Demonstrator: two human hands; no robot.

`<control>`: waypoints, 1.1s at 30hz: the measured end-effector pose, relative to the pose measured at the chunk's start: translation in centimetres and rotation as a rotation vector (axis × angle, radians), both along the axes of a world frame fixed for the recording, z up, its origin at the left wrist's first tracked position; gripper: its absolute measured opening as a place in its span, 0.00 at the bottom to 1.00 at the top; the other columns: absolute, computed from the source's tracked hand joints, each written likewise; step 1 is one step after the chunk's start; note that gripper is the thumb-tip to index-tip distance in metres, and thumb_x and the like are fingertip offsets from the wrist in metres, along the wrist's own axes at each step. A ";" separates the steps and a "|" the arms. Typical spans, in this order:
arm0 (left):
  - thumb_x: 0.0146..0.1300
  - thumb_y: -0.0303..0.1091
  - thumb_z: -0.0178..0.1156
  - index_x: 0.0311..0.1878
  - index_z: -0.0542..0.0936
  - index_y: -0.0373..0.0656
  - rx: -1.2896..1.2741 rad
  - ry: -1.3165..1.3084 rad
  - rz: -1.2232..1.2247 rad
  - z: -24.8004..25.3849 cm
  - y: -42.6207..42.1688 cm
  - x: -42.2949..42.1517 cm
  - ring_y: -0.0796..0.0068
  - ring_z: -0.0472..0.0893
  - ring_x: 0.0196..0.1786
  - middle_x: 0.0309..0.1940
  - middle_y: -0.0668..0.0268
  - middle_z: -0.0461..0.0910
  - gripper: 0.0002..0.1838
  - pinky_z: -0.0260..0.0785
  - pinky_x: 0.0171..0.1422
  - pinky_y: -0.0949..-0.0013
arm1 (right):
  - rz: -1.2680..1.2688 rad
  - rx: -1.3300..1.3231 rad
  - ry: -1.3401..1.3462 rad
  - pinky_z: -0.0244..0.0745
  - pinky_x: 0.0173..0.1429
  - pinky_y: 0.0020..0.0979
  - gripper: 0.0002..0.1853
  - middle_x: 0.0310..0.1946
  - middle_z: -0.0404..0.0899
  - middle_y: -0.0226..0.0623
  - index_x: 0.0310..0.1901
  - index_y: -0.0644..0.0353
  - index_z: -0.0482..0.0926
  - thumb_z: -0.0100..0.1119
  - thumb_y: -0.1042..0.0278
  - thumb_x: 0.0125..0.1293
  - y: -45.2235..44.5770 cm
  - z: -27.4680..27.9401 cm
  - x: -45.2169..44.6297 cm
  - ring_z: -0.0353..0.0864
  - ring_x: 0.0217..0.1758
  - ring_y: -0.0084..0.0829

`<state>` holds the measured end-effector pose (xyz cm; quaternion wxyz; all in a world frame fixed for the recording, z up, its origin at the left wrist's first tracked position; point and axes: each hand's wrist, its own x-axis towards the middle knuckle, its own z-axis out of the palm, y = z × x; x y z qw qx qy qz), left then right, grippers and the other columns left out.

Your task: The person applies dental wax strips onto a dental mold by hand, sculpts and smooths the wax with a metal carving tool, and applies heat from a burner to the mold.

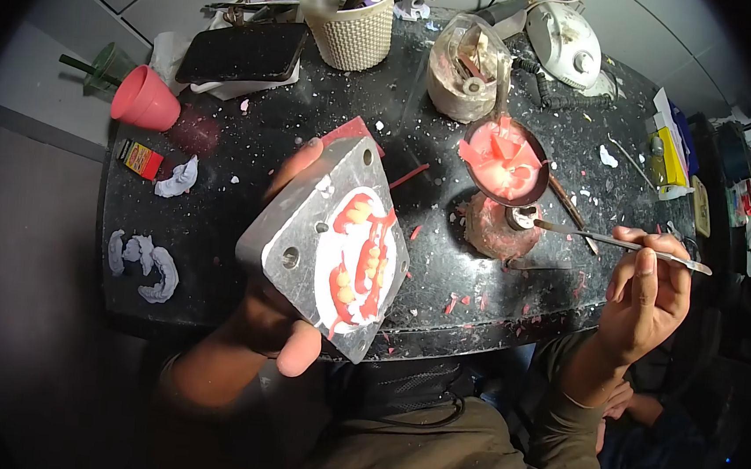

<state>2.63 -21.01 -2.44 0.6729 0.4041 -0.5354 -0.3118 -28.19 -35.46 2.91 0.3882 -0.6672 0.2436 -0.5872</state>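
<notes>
My left hand [298, 350] grips a metal dental flask [274, 235] from underneath, tilted up over the table's front edge. In its opening sits white plaster [325, 297] with red wax [339, 277] and several yellowish teeth [373, 259]. My right hand [644, 300] pinches a thin metal wax spatula [600, 239]. Its far end lies at the mouth of a wax-spattered burner [486, 230]; I cannot make out a flame. Just behind the burner is a dark ladle-like pan [545, 182] of pink wax pieces [507, 157]. A pink wax sheet [348, 132] shows behind the flask.
Wax crumbs litter the black table [316, 97]. White plaster-like pieces [160, 279], a matchbox [140, 160] and a pink cup [146, 100] stand left. At the back are a phone [242, 52], a woven basket [349, 38] and a white device [564, 42]. Another person's hand [618, 402] is at lower right.
</notes>
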 end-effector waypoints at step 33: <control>0.29 0.85 0.70 0.79 0.50 0.20 -0.221 -0.252 -0.169 -0.7 -0.3 0.5 0.55 0.80 0.61 0.56 0.50 0.81 0.86 0.67 0.75 0.48 | 0.165 0.188 0.122 0.74 0.28 0.24 0.13 0.28 0.76 0.39 0.44 0.68 0.73 0.67 0.68 0.73 5.8 2.9 7.7 0.86 0.31 0.33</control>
